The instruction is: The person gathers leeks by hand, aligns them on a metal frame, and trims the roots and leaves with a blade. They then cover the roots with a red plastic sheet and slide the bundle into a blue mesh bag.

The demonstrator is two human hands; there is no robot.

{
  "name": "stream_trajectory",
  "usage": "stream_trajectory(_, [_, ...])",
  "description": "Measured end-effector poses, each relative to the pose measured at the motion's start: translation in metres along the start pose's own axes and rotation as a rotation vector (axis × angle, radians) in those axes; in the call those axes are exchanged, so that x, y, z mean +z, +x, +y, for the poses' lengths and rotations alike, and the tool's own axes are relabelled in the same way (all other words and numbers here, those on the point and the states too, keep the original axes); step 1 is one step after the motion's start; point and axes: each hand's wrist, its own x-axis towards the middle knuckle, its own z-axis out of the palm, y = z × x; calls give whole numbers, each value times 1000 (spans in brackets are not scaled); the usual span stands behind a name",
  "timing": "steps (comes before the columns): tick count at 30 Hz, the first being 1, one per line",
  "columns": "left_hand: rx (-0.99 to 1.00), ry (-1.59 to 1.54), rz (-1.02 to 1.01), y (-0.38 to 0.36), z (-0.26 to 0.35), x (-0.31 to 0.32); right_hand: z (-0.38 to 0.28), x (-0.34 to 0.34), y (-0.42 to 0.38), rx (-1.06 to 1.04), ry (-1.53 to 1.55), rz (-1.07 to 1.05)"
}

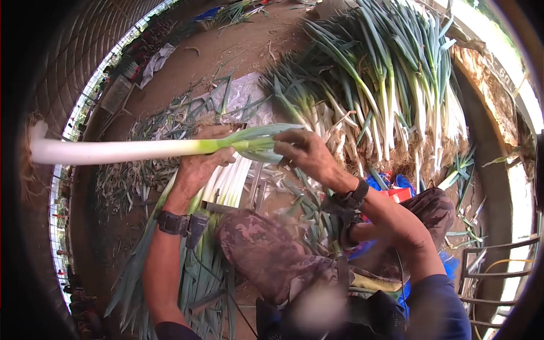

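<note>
A long leek (130, 149) lies level across the view, its white shank and roots toward the left and its green leaves toward the right. My left hand (207, 158) is wrapped round it where the white turns green. At the leaf end, my right hand (306, 156) has its fingers closed on the green leaves. Below my left hand, a bundle of leeks (229, 178) rests beside my knee, with white shanks up and leaves (164, 272) trailing down. Part of a metal frame (258, 187) shows next to that bundle.
A big heap of leeks (391, 73) stands at the upper right, roots downward. Leaf scraps (147, 136) litter the ground and a pale plastic sheet (249, 96). A metal rack (498, 275) is at the lower right, and blue plastic (447, 263) lies near my leg.
</note>
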Motion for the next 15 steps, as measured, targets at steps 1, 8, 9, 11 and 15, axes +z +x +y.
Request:
stream_trajectory(1, [-7,-5,-18,-10,18,-6,-3,-7,2,-65,-24,37])
stream_trajectory(8, [171,70,43,-32,79,-6,-51,13,-5,-683,-690,189])
stream_trajectory(9, [181,148,95,-32,93,-4,-49,24,-3,-686,-676,164])
stream_trajectory(11, [484,323,143,-19,99,-12,-45,47,5,-795,-861,327])
stream_trajectory(15, [603,526,116,-19,147,-20,-90,71,37,-514,-470,208])
